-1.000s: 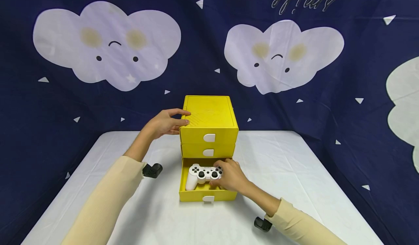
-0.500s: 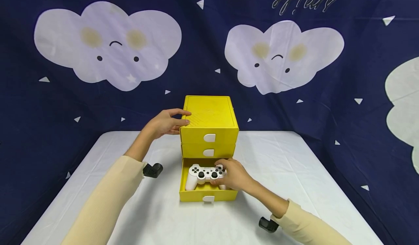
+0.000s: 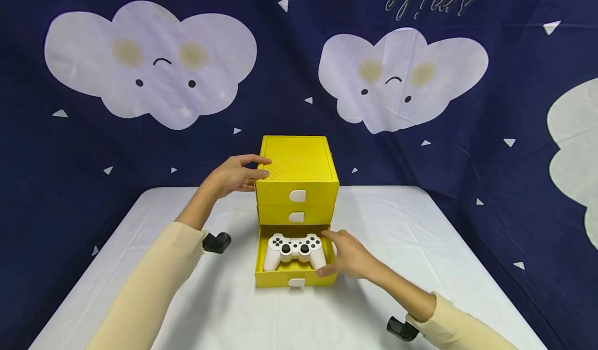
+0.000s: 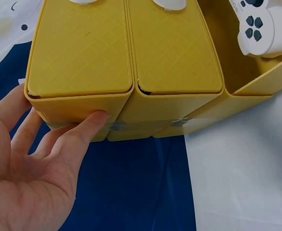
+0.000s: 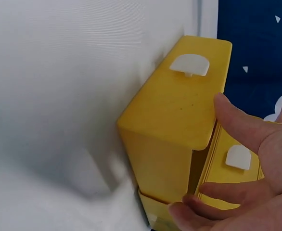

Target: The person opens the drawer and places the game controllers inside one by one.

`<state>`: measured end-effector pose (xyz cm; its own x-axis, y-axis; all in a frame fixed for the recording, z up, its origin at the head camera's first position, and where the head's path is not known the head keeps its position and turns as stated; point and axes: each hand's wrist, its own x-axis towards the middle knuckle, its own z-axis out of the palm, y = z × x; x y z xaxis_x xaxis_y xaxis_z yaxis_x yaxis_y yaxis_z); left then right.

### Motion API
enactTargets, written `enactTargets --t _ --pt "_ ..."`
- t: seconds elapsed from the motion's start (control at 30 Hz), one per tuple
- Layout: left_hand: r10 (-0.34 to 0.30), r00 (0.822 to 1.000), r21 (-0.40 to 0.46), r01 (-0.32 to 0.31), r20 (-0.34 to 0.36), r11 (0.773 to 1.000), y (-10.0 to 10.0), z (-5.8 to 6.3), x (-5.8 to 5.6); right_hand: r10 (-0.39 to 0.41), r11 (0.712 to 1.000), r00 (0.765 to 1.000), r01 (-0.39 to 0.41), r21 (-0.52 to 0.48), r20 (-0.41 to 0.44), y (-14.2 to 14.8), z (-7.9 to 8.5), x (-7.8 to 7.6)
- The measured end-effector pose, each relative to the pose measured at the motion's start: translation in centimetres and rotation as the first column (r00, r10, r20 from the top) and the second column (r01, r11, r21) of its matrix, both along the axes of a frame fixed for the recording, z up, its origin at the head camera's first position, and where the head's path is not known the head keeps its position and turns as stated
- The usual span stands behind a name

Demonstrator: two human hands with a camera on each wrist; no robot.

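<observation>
A white game controller (image 3: pixel 294 250) lies in the pulled-out bottom drawer (image 3: pixel 275 279) of a yellow drawer unit (image 3: pixel 299 159). My left hand (image 3: pixel 233 176) rests against the unit's upper left edge, fingers spread over the top and side. In the left wrist view, fingertips of the left hand (image 4: pixel 40 159) touch the yellow side wall. At the drawer's right side is my right hand (image 3: pixel 350 256), thumb near the front rim and fingers by the right wall. Nothing is held in the right hand (image 5: pixel 256 173); its fingers are spread apart, clear of the controller.
The unit stands on a white-covered table (image 3: pixel 224 308). Its upper two drawers are closed and have white tabs (image 3: pixel 297 196). Behind hangs a dark blue cloth (image 3: pixel 289 80) with cloud prints. Black wrist cameras (image 3: pixel 216 242) sit at both sleeves.
My right hand has let go of the controller and moved right to the drawer's edge, its fingers spreading. The controller now lies uncovered in the drawer. My left hand has stayed put.
</observation>
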<state>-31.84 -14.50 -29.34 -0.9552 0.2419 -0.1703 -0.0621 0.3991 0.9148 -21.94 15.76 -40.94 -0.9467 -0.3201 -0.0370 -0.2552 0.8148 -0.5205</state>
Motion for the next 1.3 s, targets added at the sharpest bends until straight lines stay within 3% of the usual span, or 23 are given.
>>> enactTargets --t 0.23,0.6,1.3 --pt "0.007 1.000 -0.006 -0.007 -0.003 1.000 0.0 0.0 0.0 0.003 1.000 1.000 -0.003 0.025 0.025 0.9 -0.2 0.3" --pt "0.005 1.000 -0.005 -0.005 -0.007 1.000 0.0 -0.1 0.1 0.005 0.995 0.998 0.001 -0.101 0.059 1.2 -0.7 0.7" --pt "0.003 1.000 -0.014 -0.003 -0.017 1.000 -0.1 -0.1 0.0 -0.068 0.991 0.993 0.078 -0.112 0.091 1.0 -0.8 0.0"
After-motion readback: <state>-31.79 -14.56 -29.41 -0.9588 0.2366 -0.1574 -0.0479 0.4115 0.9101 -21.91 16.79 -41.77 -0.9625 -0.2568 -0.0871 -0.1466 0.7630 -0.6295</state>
